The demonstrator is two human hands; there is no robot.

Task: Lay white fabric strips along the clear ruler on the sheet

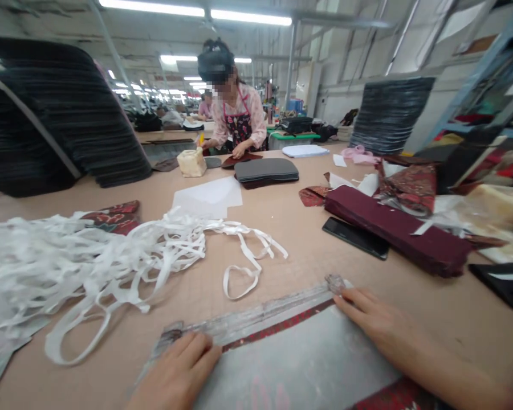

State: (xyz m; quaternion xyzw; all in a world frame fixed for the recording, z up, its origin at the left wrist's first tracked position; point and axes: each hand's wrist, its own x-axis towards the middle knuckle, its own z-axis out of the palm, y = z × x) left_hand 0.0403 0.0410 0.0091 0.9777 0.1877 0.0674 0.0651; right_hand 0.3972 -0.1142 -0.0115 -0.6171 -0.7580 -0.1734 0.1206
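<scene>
A pale grey panel (290, 359) with red patterned fabric edges lies on the table in front of me. Along its far edge runs a strip of crinkled, translucent material (260, 313), bunched at both ends. My left hand (182, 364) is at the left end of this edge, its fingers curled together over the bunched corner. At the right end, my right hand (367, 313) presses its fingertips on the edge beside the other bunch. Whether either hand pinches the material is hard to tell.
Tangled white tape (123, 256) spreads over the left. A black phone (355, 237) and a maroon fabric bundle (393, 228) lie right. Across the table (299, 273), a person (239, 114) works behind grey stacked pieces (266, 171). Tall dark stacks (64, 108) stand left.
</scene>
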